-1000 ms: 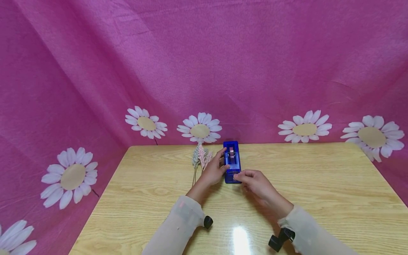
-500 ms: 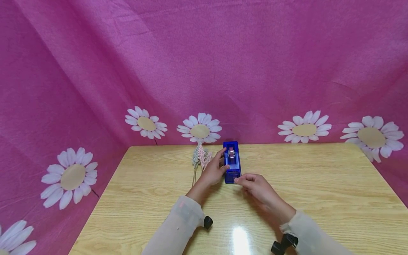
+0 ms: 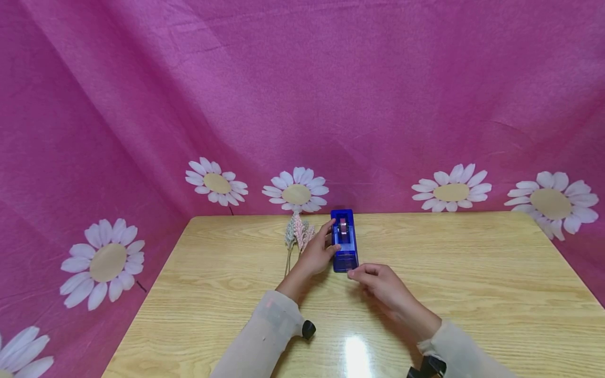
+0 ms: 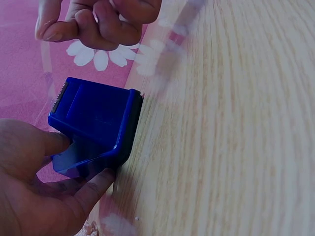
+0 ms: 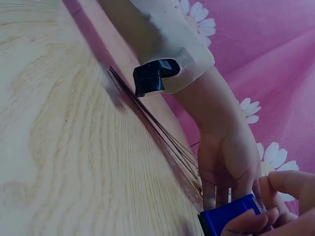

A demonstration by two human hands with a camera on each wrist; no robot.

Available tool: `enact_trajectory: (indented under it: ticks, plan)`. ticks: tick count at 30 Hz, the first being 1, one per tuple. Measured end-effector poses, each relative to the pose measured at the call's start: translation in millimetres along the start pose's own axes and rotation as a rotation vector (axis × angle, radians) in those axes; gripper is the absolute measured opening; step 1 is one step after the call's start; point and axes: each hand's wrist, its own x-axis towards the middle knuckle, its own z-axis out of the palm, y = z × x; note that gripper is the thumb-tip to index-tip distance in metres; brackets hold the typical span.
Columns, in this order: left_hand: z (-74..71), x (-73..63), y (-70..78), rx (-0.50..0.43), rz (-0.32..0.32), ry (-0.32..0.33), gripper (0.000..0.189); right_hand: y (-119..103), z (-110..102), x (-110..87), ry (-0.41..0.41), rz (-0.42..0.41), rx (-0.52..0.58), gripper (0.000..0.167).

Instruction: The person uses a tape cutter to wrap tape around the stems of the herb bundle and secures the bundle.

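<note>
One blue tape dispenser (image 3: pixel 345 245) sat toward twelve, by the far edge of the table (image 3: pixel 472 273). My left hand (image 3: pixel 315 255) gripped its nine o'clock side, thumb and fingers parted, forearm slanting in from seven. My right hand (image 3: pixel 383 284), forearm from four, pinched clear tape (image 4: pixel 47 63) just off the dispenser's six o'clock end, other fingers curled. Flower sprigs (image 3: pixel 298 228) lay toward nine.

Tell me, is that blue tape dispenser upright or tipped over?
Upright: the head view shows the blue tape dispenser standing on the table, its tape roll visible from above.
</note>
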Motion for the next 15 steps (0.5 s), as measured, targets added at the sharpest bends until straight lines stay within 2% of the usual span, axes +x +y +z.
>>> enact_trajectory:
  ticks: [7,15]
  plan:
    - [0.4,0.3,0.4,-0.014,0.002,-0.004,0.067,2.4,0.6,-6.0,-0.014,0.003,-0.010,0.014]
    - [0.7,0.9,-1.5,0.007,0.001,-0.001,0.066,8.3,-0.2,-10.9,-0.093,-0.010,0.017,0.013]
